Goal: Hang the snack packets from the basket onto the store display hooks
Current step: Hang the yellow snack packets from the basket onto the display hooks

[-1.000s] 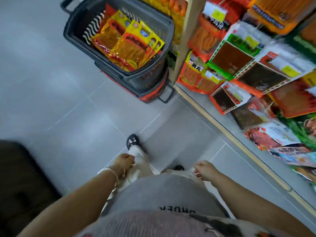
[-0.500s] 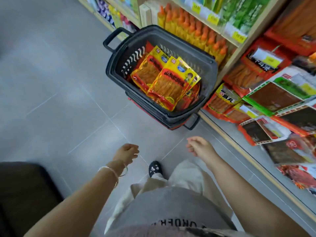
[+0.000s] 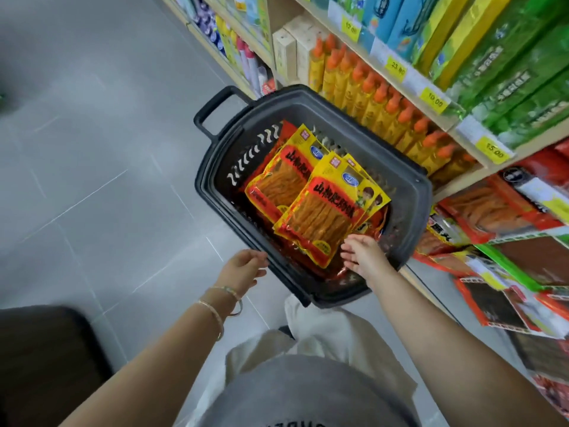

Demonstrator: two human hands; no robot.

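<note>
Fingers loose and empty, right hand inside basket rim beside front packet, left hand just outside

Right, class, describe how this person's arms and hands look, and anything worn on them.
No sleeves reach into view, and neither the left hand nor the right hand is gloved. The left wrist carries several thin bracelets, one pale and metallic, one beaded. The right wrist wears nothing.
</note>
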